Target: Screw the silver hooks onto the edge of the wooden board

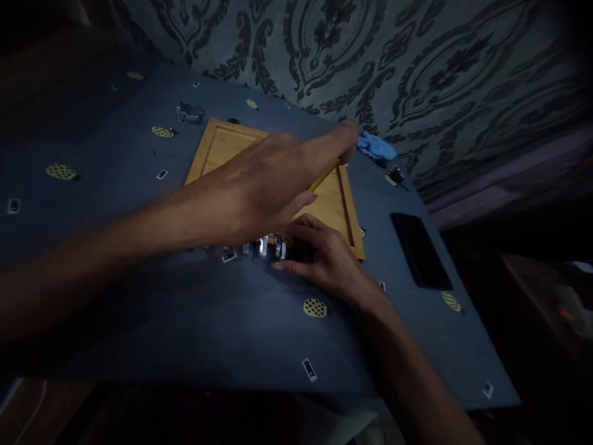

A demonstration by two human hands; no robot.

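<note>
A wooden panel (222, 148) is laid flat on the blue table (115, 142). Above it, a thin yellow stick (325, 175) is pinched in the closed fingers of the left hand (273, 185). The right hand (319, 253) is curled at the panel's near edge against a metal fitting (271, 246); whether that is gripped cannot be told. 1 black phone (419, 250) is seen nearby.

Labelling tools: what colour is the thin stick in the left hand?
Yellow, seen in the head view: thin stick under the left hand.
</note>
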